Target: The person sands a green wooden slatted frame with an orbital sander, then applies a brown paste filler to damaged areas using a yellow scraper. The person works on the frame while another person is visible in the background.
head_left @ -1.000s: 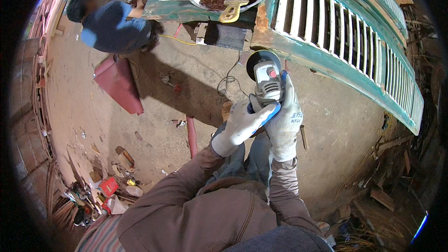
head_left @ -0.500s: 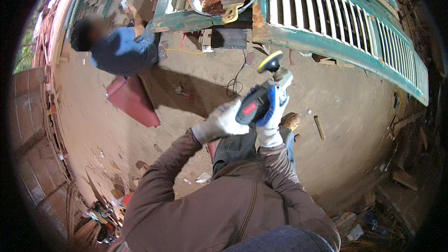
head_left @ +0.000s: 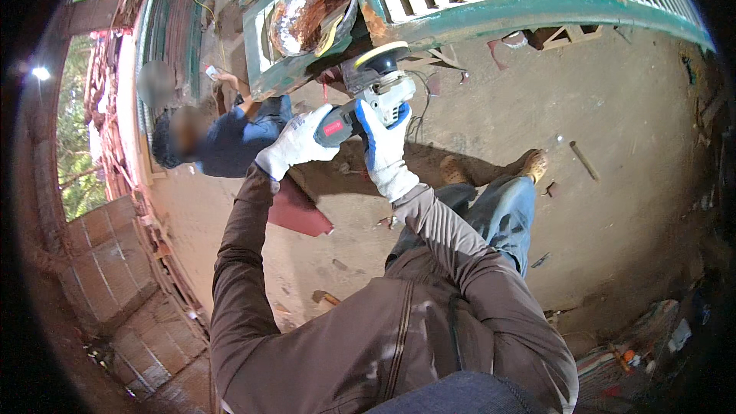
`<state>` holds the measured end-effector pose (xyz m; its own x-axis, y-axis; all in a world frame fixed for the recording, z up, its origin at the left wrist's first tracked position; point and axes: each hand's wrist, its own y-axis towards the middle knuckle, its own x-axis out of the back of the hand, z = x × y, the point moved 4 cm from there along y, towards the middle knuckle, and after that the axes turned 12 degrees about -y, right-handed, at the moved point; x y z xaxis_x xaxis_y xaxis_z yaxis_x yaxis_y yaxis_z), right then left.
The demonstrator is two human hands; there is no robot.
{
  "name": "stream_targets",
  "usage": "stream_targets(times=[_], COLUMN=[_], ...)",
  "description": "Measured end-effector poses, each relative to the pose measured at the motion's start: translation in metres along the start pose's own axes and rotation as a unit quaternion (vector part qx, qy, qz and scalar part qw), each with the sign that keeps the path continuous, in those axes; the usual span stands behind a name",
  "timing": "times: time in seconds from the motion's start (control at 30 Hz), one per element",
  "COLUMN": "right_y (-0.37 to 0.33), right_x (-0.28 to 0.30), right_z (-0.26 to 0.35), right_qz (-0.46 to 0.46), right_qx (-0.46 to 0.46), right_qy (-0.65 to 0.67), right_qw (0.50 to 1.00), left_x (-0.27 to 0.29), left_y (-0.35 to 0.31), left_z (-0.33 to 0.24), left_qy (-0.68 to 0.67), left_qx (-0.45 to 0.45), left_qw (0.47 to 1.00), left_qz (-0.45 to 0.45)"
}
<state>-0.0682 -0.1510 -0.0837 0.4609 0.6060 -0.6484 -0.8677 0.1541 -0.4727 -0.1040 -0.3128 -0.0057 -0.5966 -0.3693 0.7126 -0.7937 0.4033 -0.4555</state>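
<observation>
Both my gloved hands grip an angle grinder (head_left: 389,93) with a round black-and-yellow pad. My left hand (head_left: 300,139) is wrapped round the dark rear of its body. Closed near the grey gear head, my right hand (head_left: 385,146) wears a white glove with a blue palm. The pad is raised close to the near edge of a green slatted frame (head_left: 475,15); I cannot tell whether they touch. On the frame's left part rests a metal bowl (head_left: 280,31) with a reddish-brown inside. A yellow-handled scraper (head_left: 330,36) lies across the bowl's rim.
Another person (head_left: 238,138) in blue crouches at the left, holding a small pale object. A dark red panel (head_left: 295,211) lies on the floor between us. A cable (head_left: 418,107) hangs behind the grinder. A wood stick (head_left: 584,160) is on the floor at the right.
The view has swung, and I stand nearer the frame with my legs further apart. The grinder has come up and left, towards the bowl and frame edge. Both hands keep their hold.
</observation>
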Motion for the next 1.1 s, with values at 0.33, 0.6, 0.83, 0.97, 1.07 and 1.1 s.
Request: stream_targets(times=[0.33, 0.6, 0.83, 0.97, 1.07, 1.1], right_y=[0.01, 0.018, 0.02, 0.017, 0.02, 0.018], right_x=[0.0, 0.006, 0.001, -0.001, -0.005, -0.006], right_z=[0.004, 0.003, -0.001, -0.007, -0.013, -0.014], right_qz=[-0.004, 0.018, 0.026, 0.028, 0.013, 0.007], right_qx=[0.008, -0.025, -0.005, -0.048, 0.01, -0.001], right_qy=[0.038, 0.039, 0.09, 0.05, 0.06, 0.064], right_qw=[0.999, 0.999, 0.996, 0.997, 0.998, 0.998], left_x=[0.016, 0.013, 0.015, 0.021, 0.02, 0.02], left_y=[0.013, 0.017, 0.014, 0.002, 0.001, -0.001], left_z=[-0.033, -0.026, -0.025, -0.038, -0.043, -0.041], left_qy=[0.012, 0.08, 0.102, 0.069, 0.047, 0.043], left_qx=[-0.085, -0.084, -0.115, -0.12, -0.115, -0.109], left_qw=[0.996, 0.993, 0.987, 0.989, 0.991, 0.992], left_qz=[-0.013, -0.017, -0.043, -0.055, -0.044, -0.04])
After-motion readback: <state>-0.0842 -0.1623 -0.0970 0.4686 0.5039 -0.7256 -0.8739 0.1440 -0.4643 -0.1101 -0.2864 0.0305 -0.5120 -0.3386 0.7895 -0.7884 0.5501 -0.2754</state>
